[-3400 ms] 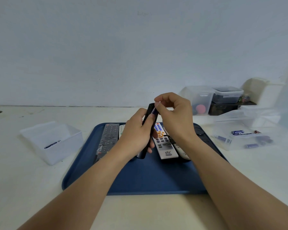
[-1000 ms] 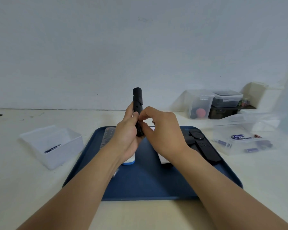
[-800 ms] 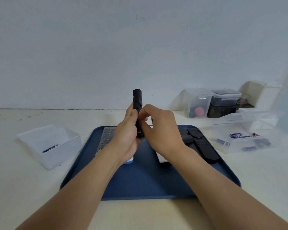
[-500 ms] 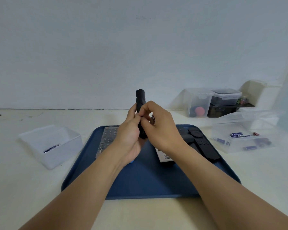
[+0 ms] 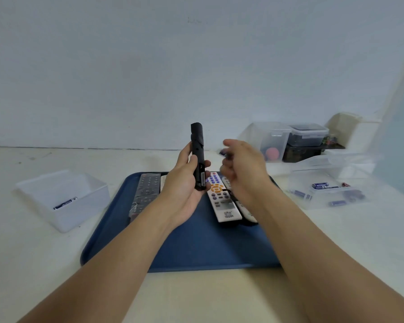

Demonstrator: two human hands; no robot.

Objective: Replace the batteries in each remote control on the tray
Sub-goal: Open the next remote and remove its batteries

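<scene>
Black slim plastic remote control (image 5: 198,157): upright above the blue plastic tray (image 5: 196,248), at its 12 o'clock edge. Left hand (image 5: 184,183) grips its lower half, fingers wrapped. Right hand (image 5: 241,169), at 3 o'clock of it, curls loosely; a small dark blurred item shows at its fingertips, contents uncertain. Likely light, rigid, smooth; best held by long edges.

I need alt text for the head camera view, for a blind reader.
The left hand holds a black remote upright above a blue tray of remotes; the right hand, blurred, hovers beside it, apart.
</scene>
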